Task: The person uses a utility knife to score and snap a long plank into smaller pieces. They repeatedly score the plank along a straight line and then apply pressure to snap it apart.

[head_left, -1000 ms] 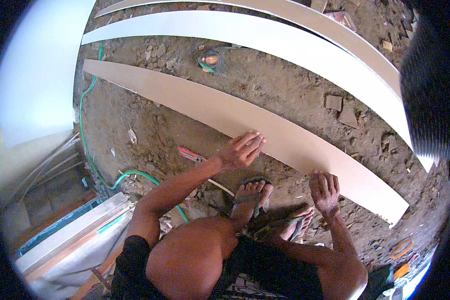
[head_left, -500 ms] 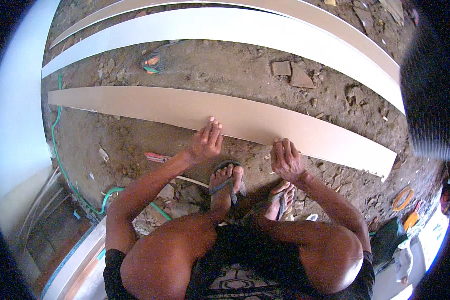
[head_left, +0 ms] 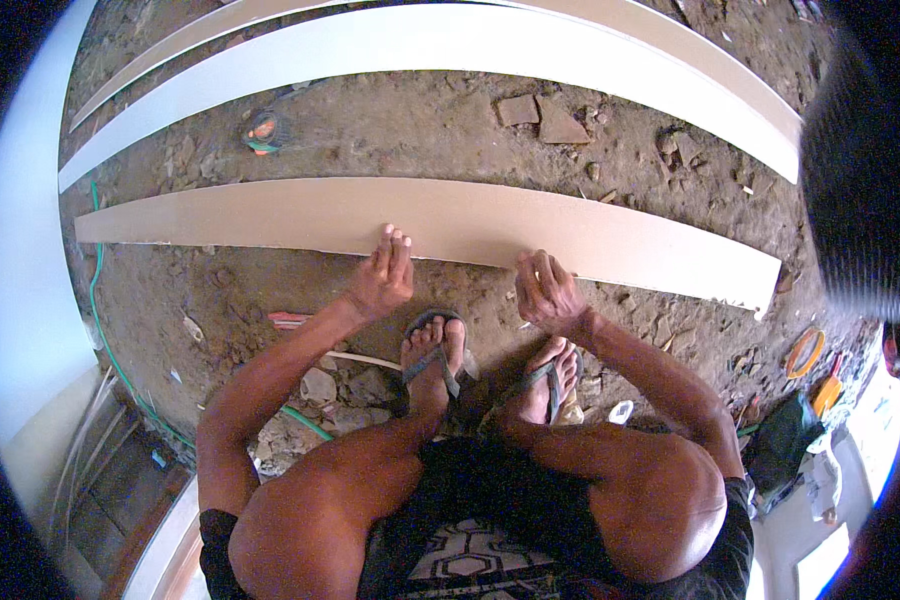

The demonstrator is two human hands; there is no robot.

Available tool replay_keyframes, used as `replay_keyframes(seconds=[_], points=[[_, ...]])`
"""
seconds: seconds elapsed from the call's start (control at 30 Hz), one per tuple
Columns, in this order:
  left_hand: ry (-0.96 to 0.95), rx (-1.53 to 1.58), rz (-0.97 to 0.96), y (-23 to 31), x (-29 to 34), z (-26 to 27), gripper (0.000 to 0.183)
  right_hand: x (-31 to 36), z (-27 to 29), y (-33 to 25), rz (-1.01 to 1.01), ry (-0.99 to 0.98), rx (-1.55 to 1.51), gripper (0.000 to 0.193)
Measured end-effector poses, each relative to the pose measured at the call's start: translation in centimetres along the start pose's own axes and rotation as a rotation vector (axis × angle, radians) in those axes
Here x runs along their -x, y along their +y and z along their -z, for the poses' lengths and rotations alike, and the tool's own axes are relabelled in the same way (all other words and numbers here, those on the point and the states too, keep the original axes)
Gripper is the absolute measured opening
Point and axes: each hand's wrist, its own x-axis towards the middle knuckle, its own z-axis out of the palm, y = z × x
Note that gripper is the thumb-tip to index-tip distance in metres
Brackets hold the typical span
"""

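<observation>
To the left of the left hand (head_left: 382, 280), a red tool (head_left: 287, 321) lies on the ground (head_left: 390, 130). This hand has fingers close together at the near edge of the brown strip (head_left: 465, 218), which extends past both hands and seems already separate from the white strip (head_left: 450, 42) beyond. The right hand (head_left: 550, 292) is curled at the same edge. Whether they grip, and what work is left, I cannot tell.
</observation>
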Motion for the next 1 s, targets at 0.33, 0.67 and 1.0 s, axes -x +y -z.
replay_keyframes(seconds=[0.33,0.67,1.0], points=[[-0.013,0.145,0.066,0.7,-2.9,3.8,0.034,0.2,1.0,0.3,0.007,-0.011,0.026,0.057],[0.033,0.008,-0.011,4.7,-8.2,3.6,0.035,-0.5,2.2,-0.2,-0.060,-0.080,-0.055,0.056],[-0.009,-0.069,-0.018,6.1,-7.8,2.2,0.042,-0.6,1.1,-0.1,-0.101,0.023,-0.136,0.058]])
